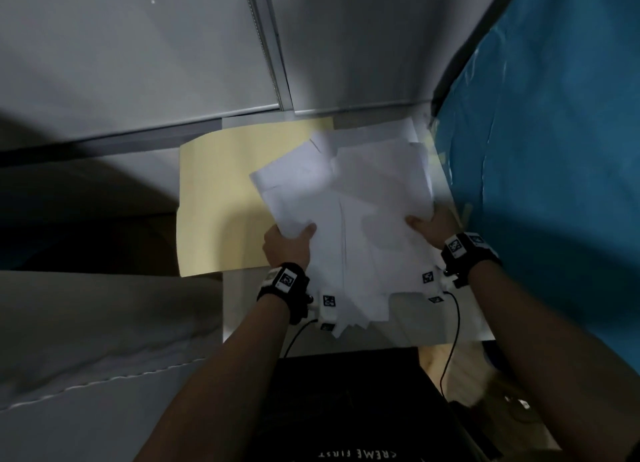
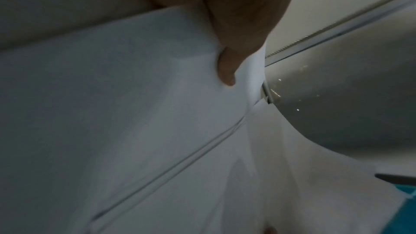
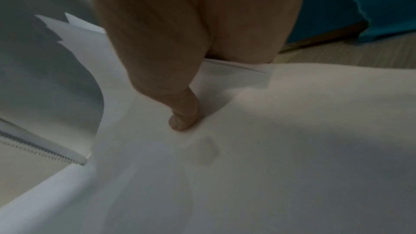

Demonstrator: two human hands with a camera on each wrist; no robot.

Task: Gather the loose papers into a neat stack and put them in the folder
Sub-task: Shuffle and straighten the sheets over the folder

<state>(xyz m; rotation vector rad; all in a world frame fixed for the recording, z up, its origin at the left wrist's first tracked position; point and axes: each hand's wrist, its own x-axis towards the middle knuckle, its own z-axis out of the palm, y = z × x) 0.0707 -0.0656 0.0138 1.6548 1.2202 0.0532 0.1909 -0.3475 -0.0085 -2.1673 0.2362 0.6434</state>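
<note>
A ragged bundle of white papers is held up over a small white table, its sheets fanned out at uneven angles. My left hand pinches the bundle's left edge, thumb on top, fingers hidden beneath. My right hand pinches the right edge the same way. In the left wrist view the thumb presses into the papers. In the right wrist view the thumb dents the top sheet. A pale yellow folder lies open flat on the table, behind and left of the bundle.
A grey partition wall with a metal rail stands right behind the table. A blue sheet hangs close on the right. Grey fabric lies to the left, below table level. A dark box sits under the table's near edge.
</note>
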